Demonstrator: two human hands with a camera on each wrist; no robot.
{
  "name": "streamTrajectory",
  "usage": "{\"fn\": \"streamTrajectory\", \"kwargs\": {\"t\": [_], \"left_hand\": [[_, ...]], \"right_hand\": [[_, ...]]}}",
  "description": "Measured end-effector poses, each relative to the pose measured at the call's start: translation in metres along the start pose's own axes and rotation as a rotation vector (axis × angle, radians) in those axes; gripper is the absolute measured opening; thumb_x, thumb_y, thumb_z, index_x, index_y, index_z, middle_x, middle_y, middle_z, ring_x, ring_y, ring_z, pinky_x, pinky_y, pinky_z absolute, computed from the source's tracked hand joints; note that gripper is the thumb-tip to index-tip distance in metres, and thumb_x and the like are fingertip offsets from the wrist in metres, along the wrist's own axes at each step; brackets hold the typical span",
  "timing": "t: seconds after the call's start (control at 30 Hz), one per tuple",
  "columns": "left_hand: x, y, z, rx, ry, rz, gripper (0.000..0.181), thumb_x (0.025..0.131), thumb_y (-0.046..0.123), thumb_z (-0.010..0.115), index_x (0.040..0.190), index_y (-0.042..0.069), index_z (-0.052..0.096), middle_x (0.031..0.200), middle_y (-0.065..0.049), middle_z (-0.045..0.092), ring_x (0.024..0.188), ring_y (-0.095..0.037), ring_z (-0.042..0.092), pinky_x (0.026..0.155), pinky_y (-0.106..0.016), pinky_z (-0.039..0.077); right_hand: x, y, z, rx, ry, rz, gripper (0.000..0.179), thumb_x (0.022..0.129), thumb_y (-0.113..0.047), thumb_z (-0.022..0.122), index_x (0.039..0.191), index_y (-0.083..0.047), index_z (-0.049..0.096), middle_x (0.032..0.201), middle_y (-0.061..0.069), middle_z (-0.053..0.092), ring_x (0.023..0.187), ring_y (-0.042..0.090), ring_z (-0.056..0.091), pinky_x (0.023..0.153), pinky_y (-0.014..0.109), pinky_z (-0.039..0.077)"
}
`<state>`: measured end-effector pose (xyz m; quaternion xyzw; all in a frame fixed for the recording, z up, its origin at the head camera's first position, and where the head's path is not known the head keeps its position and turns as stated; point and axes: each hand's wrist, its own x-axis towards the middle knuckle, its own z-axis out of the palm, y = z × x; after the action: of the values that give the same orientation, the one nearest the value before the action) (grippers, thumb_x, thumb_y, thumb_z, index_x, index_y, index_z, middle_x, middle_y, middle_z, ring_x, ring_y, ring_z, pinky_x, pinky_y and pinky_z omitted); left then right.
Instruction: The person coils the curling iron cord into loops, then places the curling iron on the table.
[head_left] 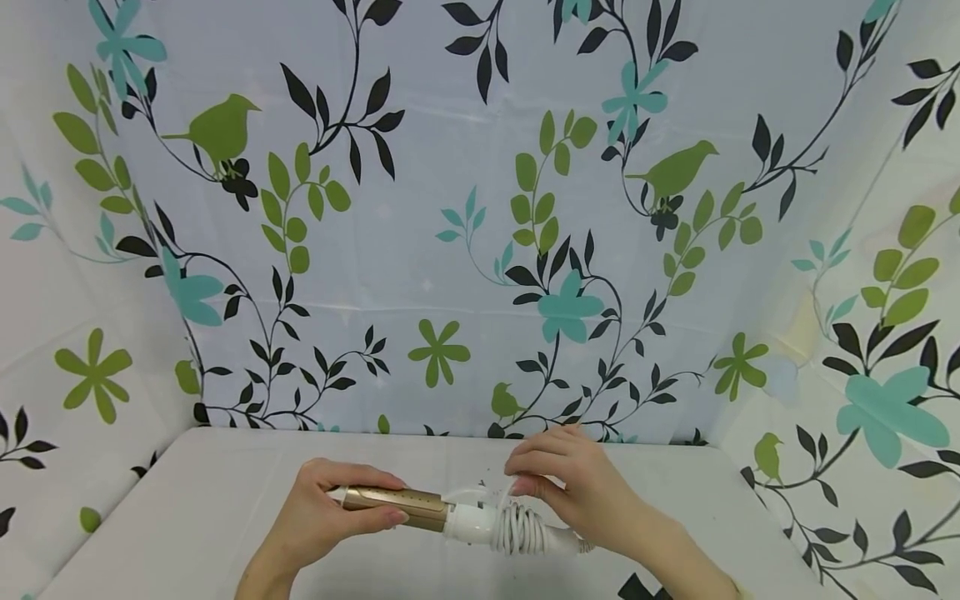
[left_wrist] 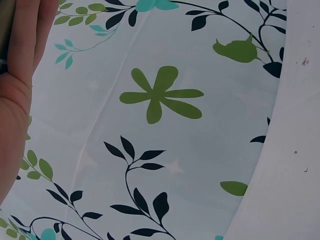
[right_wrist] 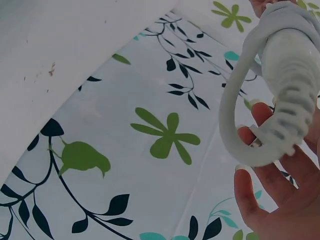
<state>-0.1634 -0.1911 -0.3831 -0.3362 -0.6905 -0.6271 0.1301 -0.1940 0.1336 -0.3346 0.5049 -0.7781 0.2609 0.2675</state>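
Observation:
A gold-and-white hair styling iron [head_left: 423, 510] lies level across the middle, low over the white table. My left hand [head_left: 318, 504] grips its gold part, thumb on the near side and fingers on the far side. Around the white handle [head_left: 468, 523] runs a white cord [head_left: 522, 531] in several tight coils. A loop of that cord is pinched between the thumb and fingers of my right hand [head_left: 577, 483], above the coils. The right wrist view shows the ribbed cord sleeve [right_wrist: 292, 112] in front of the right hand's fingers [right_wrist: 272, 185]. Only part of the left hand [left_wrist: 17, 100] shows in its wrist view.
The white table [head_left: 247, 467] reaches back to a patterned cloth [head_left: 390, 250] with leaves, birds and flowers. More of this cloth rises at both sides. A black shape [head_left: 641, 587] shows at the front edge, near the right forearm.

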Motion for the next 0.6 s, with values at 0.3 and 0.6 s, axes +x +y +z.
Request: {"fn": "streamTrajectory", "kwargs": {"t": [0.3, 0.6], "left_hand": [[0.0006, 0.0004, -0.0002, -0.006, 0.023, 0.037, 0.031, 0.07, -0.015, 0.08, 0.094, 0.004, 0.078, 0.09, 0.001, 0.077, 0.069, -0.012, 0.071, 0.054, -0.031, 0.058], [0.0008, 0.0012, -0.0014, -0.043, 0.019, 0.105, 0.036, 0.069, -0.021, 0.078, 0.096, 0.002, 0.077, 0.089, -0.002, 0.077, 0.07, -0.012, 0.072, 0.054, -0.031, 0.058]], "right_hand": [[-0.0003, 0.0094, 0.003, 0.134, -0.041, 0.053, 0.018, 0.09, -0.02, 0.075, 0.107, -0.021, 0.073, 0.104, -0.009, 0.074, 0.09, 0.003, 0.065, 0.081, 0.027, 0.051], [-0.003, 0.0102, 0.0049, 0.351, -0.112, 0.113, 0.02, 0.095, -0.013, 0.068, 0.115, -0.016, 0.071, 0.109, 0.0, 0.075, 0.094, 0.008, 0.07, 0.084, 0.027, 0.057]]}}
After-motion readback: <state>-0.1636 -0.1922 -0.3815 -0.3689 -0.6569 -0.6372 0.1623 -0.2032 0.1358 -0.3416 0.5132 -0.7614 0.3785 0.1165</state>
